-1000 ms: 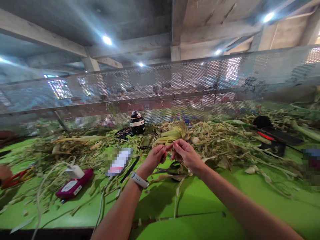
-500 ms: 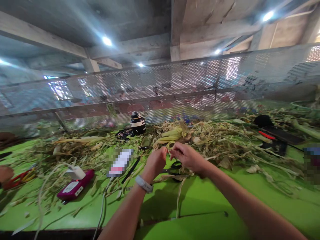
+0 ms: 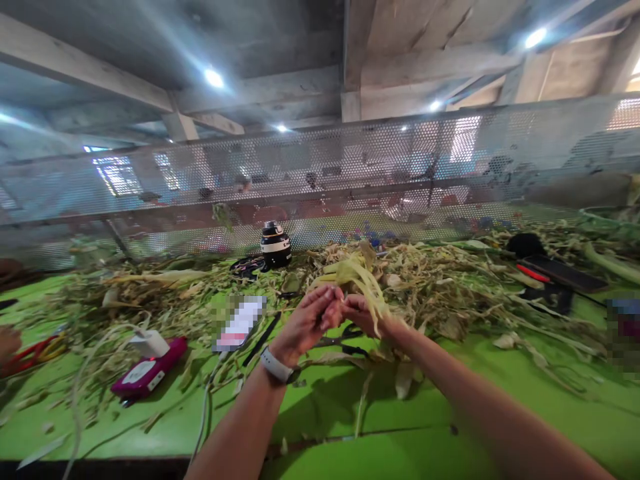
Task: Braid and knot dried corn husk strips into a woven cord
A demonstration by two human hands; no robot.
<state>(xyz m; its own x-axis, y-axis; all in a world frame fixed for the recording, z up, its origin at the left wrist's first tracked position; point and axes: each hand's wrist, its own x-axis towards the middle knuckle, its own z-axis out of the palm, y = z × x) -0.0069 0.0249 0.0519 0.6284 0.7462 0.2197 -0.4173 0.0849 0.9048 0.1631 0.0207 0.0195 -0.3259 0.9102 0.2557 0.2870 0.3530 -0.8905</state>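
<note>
My left hand is closed in a pinch, its fingertips against those of my right hand. Both sets of fingers meet at the base of a bunch of pale yellow-green leaf strips. The loose ends of the strips hang over my right hand and wrist. Exactly how the fingers grip them is partly hidden. On the green table just below my hands lie black-handled scissors, partly covered by leaf scraps. A watch sits on my left wrist.
Dry leaf piles spread across the table. Left of my hands are a phone on a cable and a magenta power strip with a white charger. A black bottle stands behind. Another person's hand is at far left.
The leaf strips have swung up and over to the right, now draping across my right hand. My left hand has turned to show more of its fingers.
</note>
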